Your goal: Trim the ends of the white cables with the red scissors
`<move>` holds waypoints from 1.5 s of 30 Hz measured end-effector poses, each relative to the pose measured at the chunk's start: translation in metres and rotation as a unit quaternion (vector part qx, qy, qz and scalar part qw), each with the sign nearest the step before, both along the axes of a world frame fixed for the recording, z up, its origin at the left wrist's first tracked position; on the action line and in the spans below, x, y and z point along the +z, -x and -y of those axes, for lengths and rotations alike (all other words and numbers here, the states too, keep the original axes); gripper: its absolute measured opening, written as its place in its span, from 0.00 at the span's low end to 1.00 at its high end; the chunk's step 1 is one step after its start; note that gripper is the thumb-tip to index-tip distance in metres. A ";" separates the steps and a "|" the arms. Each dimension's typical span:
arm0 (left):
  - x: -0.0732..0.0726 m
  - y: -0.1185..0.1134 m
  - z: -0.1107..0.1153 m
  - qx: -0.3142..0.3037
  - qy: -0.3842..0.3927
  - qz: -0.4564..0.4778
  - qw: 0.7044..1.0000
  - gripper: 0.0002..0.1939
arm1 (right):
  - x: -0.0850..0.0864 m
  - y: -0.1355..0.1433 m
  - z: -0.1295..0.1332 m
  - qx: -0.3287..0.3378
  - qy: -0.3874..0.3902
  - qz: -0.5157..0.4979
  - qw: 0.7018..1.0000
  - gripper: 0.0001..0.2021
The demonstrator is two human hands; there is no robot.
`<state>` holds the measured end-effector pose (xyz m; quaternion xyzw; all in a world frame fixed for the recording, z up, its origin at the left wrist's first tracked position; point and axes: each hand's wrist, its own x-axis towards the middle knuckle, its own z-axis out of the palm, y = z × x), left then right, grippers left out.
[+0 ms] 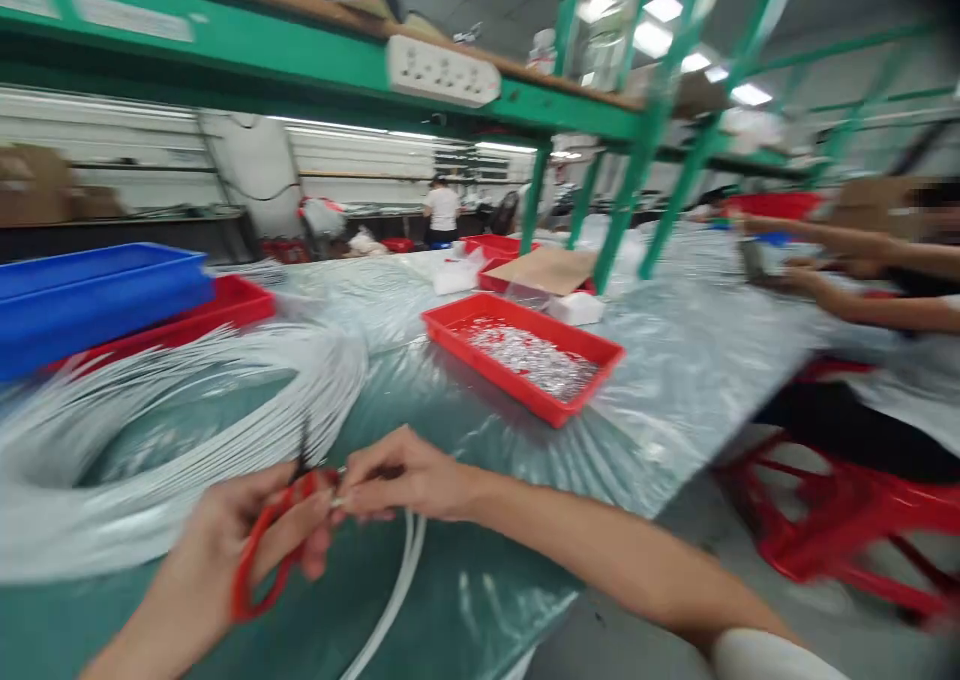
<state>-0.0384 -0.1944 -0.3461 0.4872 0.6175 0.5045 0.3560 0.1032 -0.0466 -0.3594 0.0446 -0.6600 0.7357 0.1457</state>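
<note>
Two white strands (411,550) hang from beneath the right hand (401,475) and curve down toward the near edge of the table, in front of the person working. Right hand: closed, thumb and fingers pinched together on the upper end of the strands; the exact bit between the fingertips is small and blurred. Left hand (217,535): fingers curled, red-handled scissors (243,582) carried in it, dark blades pointing up; its fingertips meet the right hand's at the same small spot. Whether the blades are parted, I cannot tell. Left of the hands, a large coil of white cable (330,380) lies on the plastic-covered green tabletop (480,600). Just behind the coil: a blue bin (97,305), overlapping a red bin (244,305). Beyond the hands, somewhat right: a red tray (487,372) containing many small silvery pieces (536,355). Farther back, a cardboard sheet (551,268) lies over another red container. Overhead, a green shelf beam (300,55) bears a white power strip (442,70). To the right, a co-worker's arms (862,260) reach over the table, near a red stool (817,520). Far back: a person in a white top (442,208).
</note>
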 end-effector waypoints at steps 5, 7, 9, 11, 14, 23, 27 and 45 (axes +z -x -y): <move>0.020 -0.001 -0.006 0.013 0.031 0.086 0.996 0.16 | 0.008 0.000 0.010 -0.173 -0.182 -0.039 0.967 0.10; 0.019 -0.003 -0.009 0.026 0.027 0.107 0.994 0.15 | 0.009 -0.001 0.014 -0.234 -0.262 -0.062 0.934 0.08; 0.017 -0.006 -0.009 0.032 0.024 0.127 0.991 0.16 | 0.008 -0.003 0.020 -0.277 -0.311 -0.089 0.905 0.07; 0.016 -0.007 -0.009 0.036 0.030 0.150 0.988 0.17 | 0.006 -0.002 0.024 -0.315 -0.348 -0.119 0.875 0.07; 0.016 -0.004 -0.009 0.032 0.047 0.182 0.982 0.19 | 0.002 0.000 0.027 -0.364 -0.407 -0.145 0.825 0.07; 0.007 -0.002 -0.009 0.062 0.009 -0.022 0.998 0.07 | -0.001 0.001 0.015 -0.273 -0.326 -0.081 0.902 0.10; 0.001 0.002 -0.005 0.055 -0.027 -0.168 0.984 0.07 | 0.000 -0.001 0.013 -0.234 -0.268 -0.042 0.934 0.13; 0.013 0.001 -0.004 0.012 0.022 -0.081 0.996 0.02 | 0.003 0.000 0.009 -0.197 -0.270 -0.045 0.941 0.10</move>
